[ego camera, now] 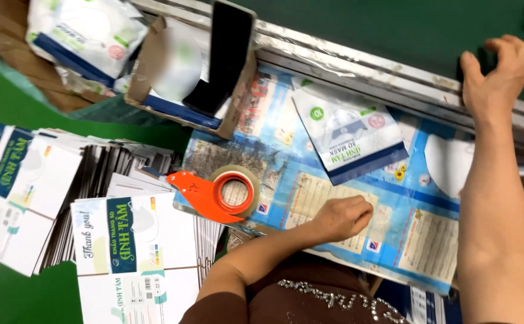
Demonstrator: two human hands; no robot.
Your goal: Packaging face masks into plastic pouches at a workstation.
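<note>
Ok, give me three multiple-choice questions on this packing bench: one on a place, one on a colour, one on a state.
1. Where is the right hand?
A. on the metal rail
B. on the tape dispenser
C. in the open carton
2. What colour is the tape dispenser's handle?
A. blue
B. orange
C. white
3. What state is the left hand in?
A. holding the mask pouch
B. resting loosely closed on the printed sheet
C. lifting flat boxes
Answers: A, its fingers curl over the rail; B, the handle is bright orange; B, it lies on the sheet, empty.
</note>
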